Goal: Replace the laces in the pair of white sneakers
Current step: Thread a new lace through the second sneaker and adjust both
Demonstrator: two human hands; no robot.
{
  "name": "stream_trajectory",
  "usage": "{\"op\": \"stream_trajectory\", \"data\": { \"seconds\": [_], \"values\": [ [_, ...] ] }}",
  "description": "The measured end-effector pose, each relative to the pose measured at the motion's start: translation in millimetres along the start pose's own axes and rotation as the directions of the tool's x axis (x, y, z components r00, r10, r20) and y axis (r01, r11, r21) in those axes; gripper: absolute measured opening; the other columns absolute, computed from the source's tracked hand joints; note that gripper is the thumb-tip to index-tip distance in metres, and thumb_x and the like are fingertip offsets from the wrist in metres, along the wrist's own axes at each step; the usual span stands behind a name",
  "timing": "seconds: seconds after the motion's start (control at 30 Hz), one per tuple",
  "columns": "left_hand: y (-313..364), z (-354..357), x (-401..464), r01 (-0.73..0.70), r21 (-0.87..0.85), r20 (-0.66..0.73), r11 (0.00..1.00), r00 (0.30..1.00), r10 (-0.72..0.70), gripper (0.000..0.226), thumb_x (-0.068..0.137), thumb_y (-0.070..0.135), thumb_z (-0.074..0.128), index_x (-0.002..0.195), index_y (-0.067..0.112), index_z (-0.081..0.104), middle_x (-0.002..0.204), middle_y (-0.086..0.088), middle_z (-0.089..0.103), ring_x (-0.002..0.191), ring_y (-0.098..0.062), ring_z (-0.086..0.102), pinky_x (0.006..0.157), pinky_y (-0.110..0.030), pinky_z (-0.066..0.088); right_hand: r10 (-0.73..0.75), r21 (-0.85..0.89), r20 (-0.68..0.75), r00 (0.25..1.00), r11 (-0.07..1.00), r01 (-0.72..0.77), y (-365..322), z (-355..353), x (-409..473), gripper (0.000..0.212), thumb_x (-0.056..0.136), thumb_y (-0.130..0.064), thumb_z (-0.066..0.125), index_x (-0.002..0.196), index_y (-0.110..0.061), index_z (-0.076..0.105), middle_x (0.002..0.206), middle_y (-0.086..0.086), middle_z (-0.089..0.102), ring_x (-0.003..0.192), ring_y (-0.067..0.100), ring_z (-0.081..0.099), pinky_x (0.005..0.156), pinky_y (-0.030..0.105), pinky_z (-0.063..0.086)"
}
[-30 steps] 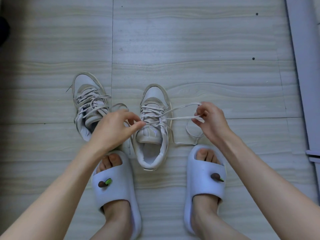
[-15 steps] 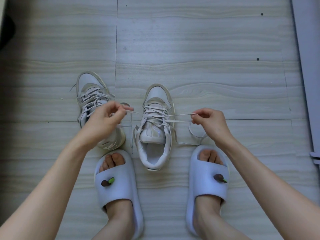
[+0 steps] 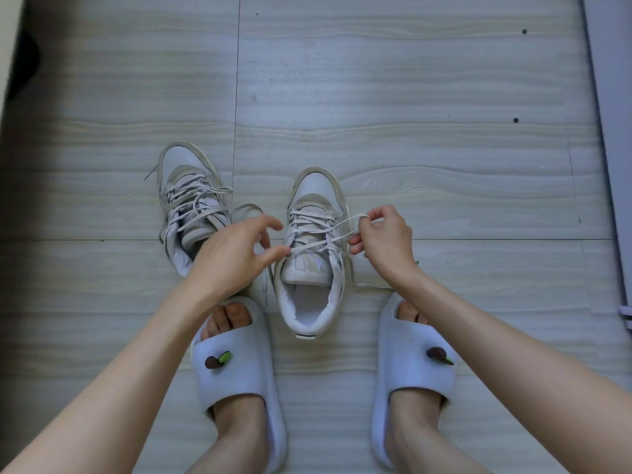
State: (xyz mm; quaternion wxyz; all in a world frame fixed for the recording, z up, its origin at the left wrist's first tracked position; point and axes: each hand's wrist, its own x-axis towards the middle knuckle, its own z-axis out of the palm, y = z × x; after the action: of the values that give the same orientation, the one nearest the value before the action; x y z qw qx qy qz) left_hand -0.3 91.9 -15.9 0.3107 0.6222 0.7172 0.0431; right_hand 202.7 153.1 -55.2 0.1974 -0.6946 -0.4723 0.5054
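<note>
Right sneaker (image 3: 313, 254), floor centre, second sneaker (image 3: 191, 206) at its nine o'clock: left hand (image 3: 232, 258) and right hand (image 3: 386, 241) each pinch a lace (image 3: 342, 224) end; best drawn evenly.

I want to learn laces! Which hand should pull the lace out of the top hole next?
Probably the left hand. Its fingers pinch the lace right at the sneaker's top eyelet. The right hand holds a lace loop out to the side, farther from the holes.
</note>
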Motion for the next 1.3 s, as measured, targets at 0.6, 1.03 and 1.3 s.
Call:
{"op": "stream_trajectory", "data": {
  "seconds": [0.6,1.03,1.3],
  "values": [
    [3,-24,3,0.051,-0.997,0.065,-0.054,0.953,-0.296,0.033,0.097,0.014,0.035,0.065,0.014,0.041,0.053,0.002,0.047,0.052,-0.017,0.053,0.064,-0.03,0.055,0.018,-0.164,0.47,0.883,0.984,0.068,0,-9,-15,0.02,0.092,-0.031,0.055,0.083,-0.013,0.055,0.079,0.0,0.054,0.071,0.01,0.046,0.07,0.026,0.038],
    [2,4,3,-0.125,0.016,-0.12,0.992,0.985,0.126,0.019,0.086,0.03,0.064,0.101,0.019,0.069,0.088,-0.001,0.066,0.091,-0.022,0.055,0.076,-0.037,0.043,0.209,0.057,0.488,0.847,0.961,-0.27,3,-34,-3,0.027,0.09,-0.012,0.056,0.066,-0.016,0.045,0.056,-0.003,0.033,0.049,0.009,0.026,0.049,0.021,0.019],
    [1,6,2,0.034,0.009,-0.065,0.999,0.997,-0.034,0.017,0.093,0.03,0.052,0.095,0.019,0.066,0.087,0.002,0.064,0.09,-0.021,0.057,0.069,-0.033,0.042,0.151,0.097,0.394,0.907,0.974,-0.204,1,-56,1,0.023,0.086,-0.012,0.061,0.065,-0.014,0.052,0.045,-0.011,0.04,0.045,0.007,0.029,0.046,0.019,0.023]
  ]
}}
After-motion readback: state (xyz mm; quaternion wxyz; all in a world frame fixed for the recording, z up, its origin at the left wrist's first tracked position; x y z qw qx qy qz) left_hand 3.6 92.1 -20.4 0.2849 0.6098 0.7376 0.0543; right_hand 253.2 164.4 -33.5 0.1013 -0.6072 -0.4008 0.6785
